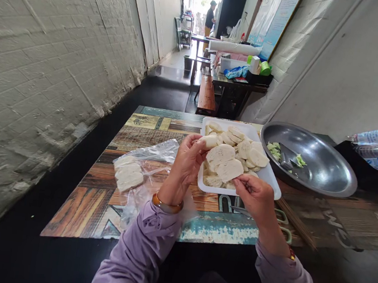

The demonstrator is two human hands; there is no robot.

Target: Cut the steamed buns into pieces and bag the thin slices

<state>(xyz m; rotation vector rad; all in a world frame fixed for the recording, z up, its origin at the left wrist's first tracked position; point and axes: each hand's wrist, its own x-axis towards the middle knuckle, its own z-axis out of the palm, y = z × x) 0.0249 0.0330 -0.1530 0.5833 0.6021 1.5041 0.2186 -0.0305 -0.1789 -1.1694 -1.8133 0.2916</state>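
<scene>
Over a white plastic tray [274, 188] heaped with pale, cream-coloured food slices [258, 157], both my hands are at work. My left hand [186, 159] is closed around a few pale slices [209, 141] at the tray's left side. Between thumb and fingers, my right hand [254, 195] pinches the lower edge of one oval slice [230, 170]. Another oval slice [221, 154] overlaps just above it; whether it is held or lies on the heap I cannot tell. Left of my left wrist lies a clear plastic bag [159, 156] with more pale pieces [128, 176].
A steel bowl [330, 166] holding chopped green bits and a blade-like tool stands right of the tray. Scissors with pale green handles [284, 233] and thin wooden sticks [298, 223] lie near my right wrist. Farther back are a bench [207, 93], a cluttered table and a person [210, 20].
</scene>
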